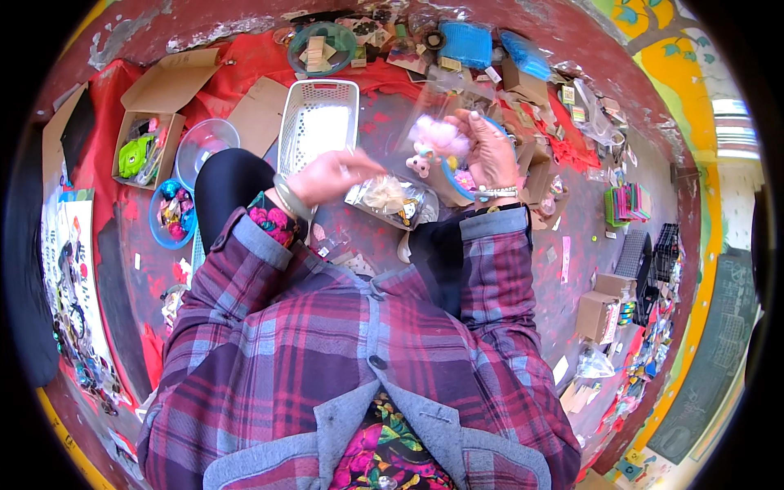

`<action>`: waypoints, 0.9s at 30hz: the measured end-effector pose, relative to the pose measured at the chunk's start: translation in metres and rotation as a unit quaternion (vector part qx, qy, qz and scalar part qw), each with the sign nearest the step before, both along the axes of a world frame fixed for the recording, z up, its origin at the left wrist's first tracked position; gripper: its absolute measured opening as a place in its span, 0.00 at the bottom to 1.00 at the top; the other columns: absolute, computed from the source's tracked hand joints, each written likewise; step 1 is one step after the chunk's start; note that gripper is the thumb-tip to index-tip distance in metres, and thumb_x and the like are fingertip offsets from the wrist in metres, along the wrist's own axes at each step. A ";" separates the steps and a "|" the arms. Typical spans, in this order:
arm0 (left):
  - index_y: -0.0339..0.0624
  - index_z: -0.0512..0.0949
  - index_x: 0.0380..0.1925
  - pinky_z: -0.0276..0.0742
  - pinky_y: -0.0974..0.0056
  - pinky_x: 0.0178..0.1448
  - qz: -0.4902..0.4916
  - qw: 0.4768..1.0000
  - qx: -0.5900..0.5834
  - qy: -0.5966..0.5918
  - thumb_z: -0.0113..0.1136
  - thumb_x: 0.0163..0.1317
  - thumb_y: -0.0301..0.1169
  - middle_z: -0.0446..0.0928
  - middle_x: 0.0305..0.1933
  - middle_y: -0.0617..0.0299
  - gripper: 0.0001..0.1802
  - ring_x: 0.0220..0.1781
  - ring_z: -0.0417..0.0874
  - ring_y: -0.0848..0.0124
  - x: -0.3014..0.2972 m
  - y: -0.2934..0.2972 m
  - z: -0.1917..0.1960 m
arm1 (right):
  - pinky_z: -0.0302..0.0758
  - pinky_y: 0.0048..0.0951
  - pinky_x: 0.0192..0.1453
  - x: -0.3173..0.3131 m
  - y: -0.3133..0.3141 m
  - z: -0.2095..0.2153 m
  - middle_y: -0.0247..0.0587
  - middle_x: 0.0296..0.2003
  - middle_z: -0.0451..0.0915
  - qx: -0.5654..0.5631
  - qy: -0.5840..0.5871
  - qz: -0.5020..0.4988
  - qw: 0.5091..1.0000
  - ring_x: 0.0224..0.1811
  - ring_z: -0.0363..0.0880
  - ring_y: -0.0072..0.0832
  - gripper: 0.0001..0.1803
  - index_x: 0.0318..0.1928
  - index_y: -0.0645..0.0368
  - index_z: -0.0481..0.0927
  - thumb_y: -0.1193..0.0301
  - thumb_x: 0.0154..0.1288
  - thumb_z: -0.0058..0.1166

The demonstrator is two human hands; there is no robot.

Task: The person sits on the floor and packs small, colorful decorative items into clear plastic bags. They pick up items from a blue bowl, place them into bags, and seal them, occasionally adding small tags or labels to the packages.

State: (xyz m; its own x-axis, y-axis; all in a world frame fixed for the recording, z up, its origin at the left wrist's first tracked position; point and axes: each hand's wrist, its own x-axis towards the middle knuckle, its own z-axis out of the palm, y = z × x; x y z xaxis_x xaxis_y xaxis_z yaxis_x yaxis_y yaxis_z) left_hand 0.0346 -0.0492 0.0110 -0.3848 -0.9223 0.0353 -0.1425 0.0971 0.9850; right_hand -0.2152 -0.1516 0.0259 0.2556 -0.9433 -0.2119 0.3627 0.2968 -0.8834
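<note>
In my right hand (pixel 492 155) is a fluffy pink and lilac pompom charm (pixel 441 137), with the fingertips closed at its edge. A small pale mouse-like figure (pixel 419 160) hangs at its lower left. Clear plastic film (pixel 445 88) shows around and behind the charm; I cannot tell whether my hand holds it too. My left hand (pixel 331 175) is blurred, its fingers stretched toward the charm with nothing visible in them. Between my knees lies a clear plastic bag (pixel 404 208) with a cream fluffy piece in it. A blue-rimmed basin (pixel 459 186) sits under my right hand, partly hidden.
A white perforated basket (pixel 320 94) stands ahead. At the left are an open cardboard box (pixel 122 163), a clear round tub (pixel 204 145) and a blue tub of colourful trinkets (pixel 155 233). Small cartons (pixel 600 310) and a colourful rack (pixel 627 204) stand at the right.
</note>
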 end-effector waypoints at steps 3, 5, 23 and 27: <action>0.37 0.74 0.47 0.70 0.58 0.52 -0.161 0.931 -0.105 -0.311 0.62 0.52 0.36 0.75 0.45 0.50 0.23 0.48 0.76 0.56 -0.017 0.035 -0.057 | 0.79 0.46 0.46 -0.004 -0.002 0.009 0.50 0.42 0.76 0.026 -0.059 -0.018 0.998 0.46 0.76 0.36 0.15 0.44 0.70 0.73 0.68 0.64 0.49; 0.41 0.68 0.55 0.69 0.57 0.53 -0.232 0.848 -0.073 -0.471 0.63 0.49 0.37 0.73 0.49 0.48 0.31 0.51 0.75 0.54 -0.027 0.039 -0.060 | 0.79 0.45 0.46 -0.006 -0.004 0.005 0.50 0.42 0.76 0.023 -0.072 -0.040 0.996 0.47 0.76 0.37 0.16 0.44 0.70 0.73 0.68 0.64 0.50; 0.38 0.80 0.34 0.74 0.61 0.37 0.087 0.940 0.078 -0.321 0.58 0.53 0.35 0.80 0.33 0.54 0.13 0.34 0.80 0.62 0.012 -0.014 -0.045 | 0.77 0.32 0.43 0.005 0.003 0.006 0.49 0.35 0.80 0.012 -0.060 0.020 0.998 0.38 0.79 0.32 0.14 0.42 0.66 0.76 0.66 0.64 0.51; 0.41 0.63 0.59 0.73 0.67 0.39 0.203 0.940 0.232 0.148 0.59 0.56 0.34 0.69 0.56 0.59 0.30 0.53 0.72 0.73 0.012 -0.016 0.009 | 0.77 0.31 0.44 0.022 0.014 0.006 0.47 0.35 0.80 0.012 -0.056 0.076 0.995 0.37 0.79 0.30 0.14 0.42 0.65 0.76 0.66 0.62 0.53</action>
